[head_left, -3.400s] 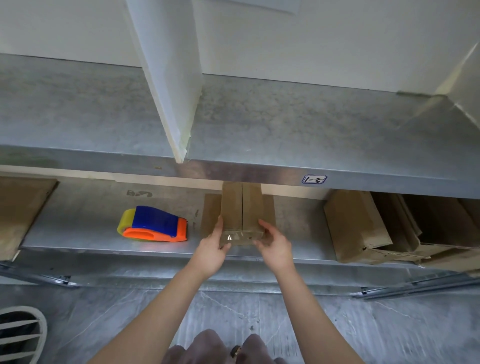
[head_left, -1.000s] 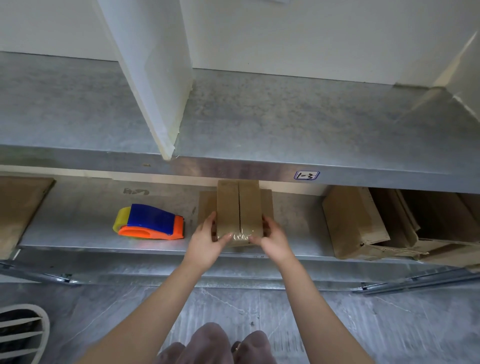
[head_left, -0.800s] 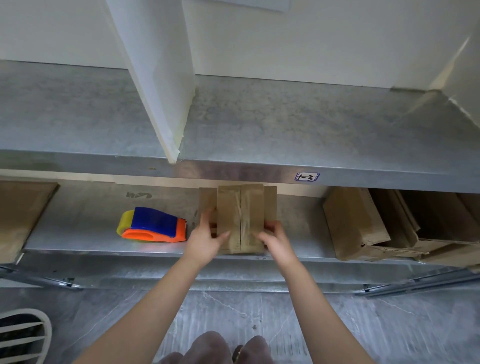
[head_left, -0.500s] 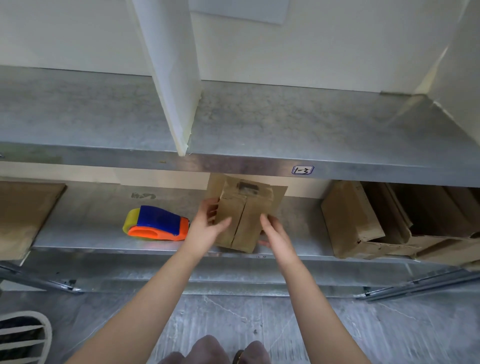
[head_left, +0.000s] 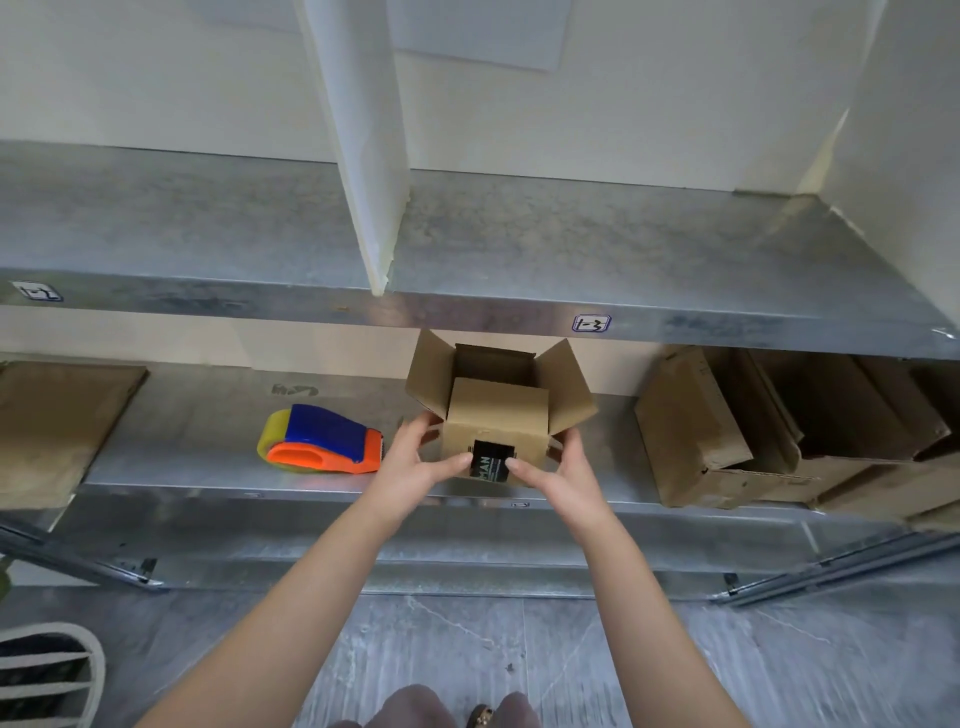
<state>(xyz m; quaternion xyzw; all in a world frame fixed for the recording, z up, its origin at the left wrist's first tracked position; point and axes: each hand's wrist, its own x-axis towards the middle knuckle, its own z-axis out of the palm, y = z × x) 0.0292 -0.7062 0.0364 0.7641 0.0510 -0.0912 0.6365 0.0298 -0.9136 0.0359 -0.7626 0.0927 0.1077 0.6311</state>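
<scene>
Left hand (head_left: 415, 462) and right hand (head_left: 563, 470) grip the box (head_left: 496, 415), upright on the shelf (head_left: 208, 415), flaps open. It seems empty, so filling and taping remain.

We see one small brown corrugated cardboard box (head_left: 497, 415) -- upright, its top open. The side flaps splay outward and the far flap stands up, so the dark inside shows. A black label (head_left: 492, 465) with white letters sits low on the near face. The box is at the front of the lower grey metal shelf (head_left: 197, 441), held between the left hand (head_left: 415, 462) and right hand (head_left: 563, 470).
</scene>
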